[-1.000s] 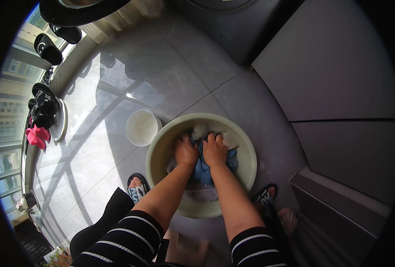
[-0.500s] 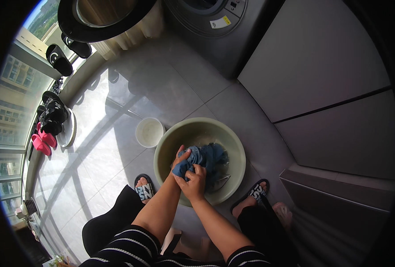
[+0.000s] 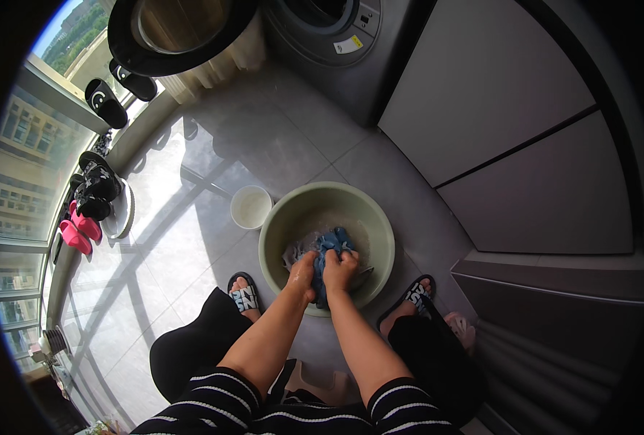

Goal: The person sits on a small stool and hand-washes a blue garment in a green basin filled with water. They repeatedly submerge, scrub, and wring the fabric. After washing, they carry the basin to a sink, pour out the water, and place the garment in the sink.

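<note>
A wet blue garment (image 3: 333,240) is bunched up inside a round pale green basin (image 3: 386,255). My right hand (image 3: 341,271) is closed on the right side of the cloth, knuckles up. On the left side, my left hand (image 3: 302,275) grips the same garment, its fingertips partly hidden in the folds. Part of the blue fabric hangs between the two hands toward the near rim. Beside my left fingers lies a greyish wet cloth (image 3: 291,254). Shallow cloudy water surrounds the fabric.
A small white tub (image 3: 251,207) stands left of the basin. My sandalled feet (image 3: 245,293) flank it. A front-loading washing machine (image 3: 369,51) and grey cabinets (image 3: 488,94) stand beyond and right. Pink slippers (image 3: 76,236) and dark shoes line the window ledge.
Both hands have lowered the blue garment from a raised bunch deeper into the basin. My hands now sit side by side, and a greyish cloth shows at the left.
</note>
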### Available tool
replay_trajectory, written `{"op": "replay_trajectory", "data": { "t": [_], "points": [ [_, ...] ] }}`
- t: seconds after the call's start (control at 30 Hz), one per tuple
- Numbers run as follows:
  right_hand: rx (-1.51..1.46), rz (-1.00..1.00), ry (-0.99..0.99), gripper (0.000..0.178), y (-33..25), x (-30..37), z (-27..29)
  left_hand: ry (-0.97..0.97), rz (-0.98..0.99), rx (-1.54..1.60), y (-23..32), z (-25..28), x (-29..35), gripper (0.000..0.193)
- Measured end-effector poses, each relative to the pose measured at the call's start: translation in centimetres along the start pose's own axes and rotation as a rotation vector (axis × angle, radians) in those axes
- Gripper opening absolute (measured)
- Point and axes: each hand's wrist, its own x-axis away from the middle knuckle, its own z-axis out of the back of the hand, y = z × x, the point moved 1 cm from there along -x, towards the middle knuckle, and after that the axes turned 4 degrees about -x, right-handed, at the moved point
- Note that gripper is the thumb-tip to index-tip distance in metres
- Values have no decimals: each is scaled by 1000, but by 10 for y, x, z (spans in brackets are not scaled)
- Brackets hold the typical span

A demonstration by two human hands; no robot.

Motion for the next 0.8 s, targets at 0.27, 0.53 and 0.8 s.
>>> {"op": "replay_trajectory", "data": {
  "t": [0.27, 0.53, 0.8],
  "points": [
    [78, 198, -71, 24, -15, 19, -4, -255, 204, 136, -13, 33, -40, 37],
    [5, 216, -260, 20, -22, 42, -2, -317, 124, 201, 0, 35, -31, 34],
    [42, 62, -164, 22, 21, 10, -10, -35, 161, 79, -6, 15, -27, 26]
  ]
}}
